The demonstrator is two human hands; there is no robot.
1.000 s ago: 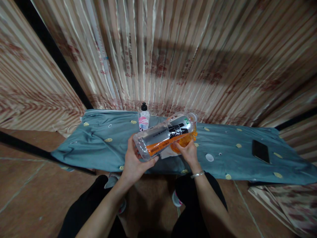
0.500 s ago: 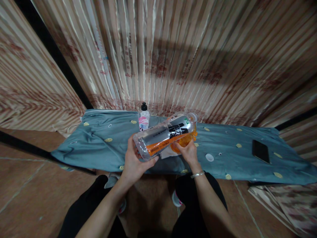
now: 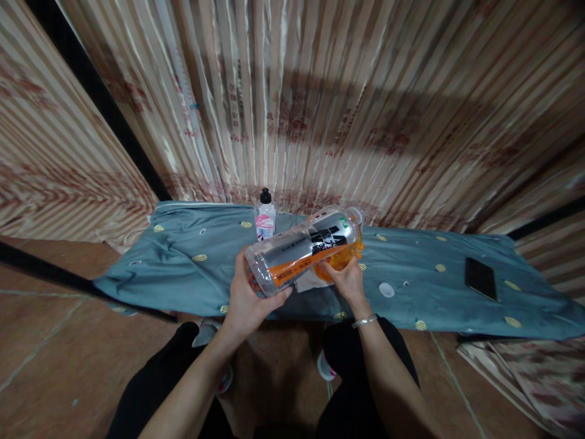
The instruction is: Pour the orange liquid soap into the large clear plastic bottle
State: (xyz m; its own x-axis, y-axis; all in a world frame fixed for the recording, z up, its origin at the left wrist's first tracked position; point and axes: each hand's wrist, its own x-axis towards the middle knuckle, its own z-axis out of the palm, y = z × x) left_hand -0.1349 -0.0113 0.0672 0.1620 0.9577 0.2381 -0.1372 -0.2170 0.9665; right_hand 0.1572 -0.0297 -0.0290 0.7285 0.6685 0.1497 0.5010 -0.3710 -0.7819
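Note:
My left hand (image 3: 249,299) is wrapped round the base of a large clear plastic bottle (image 3: 292,251) with a silver, black and orange label. The bottle lies tilted, its neck up and to the right. My right hand (image 3: 350,281) grips an orange translucent bottle (image 3: 340,261) just below the clear bottle's neck. Most of the orange bottle is hidden behind the clear one and my fingers, so I cannot tell whether the two mouths touch. A white piece (image 3: 308,282), perhaps paper or cloth, shows beneath them.
A small clear bottle with a black cap and pink label (image 3: 265,216) stands behind my left hand. On the teal patterned cloth (image 3: 183,274) lie a white round cap (image 3: 386,290) and a black phone (image 3: 481,278). Striped curtains (image 3: 320,110) hang behind; dark poles (image 3: 100,91) frame the bed.

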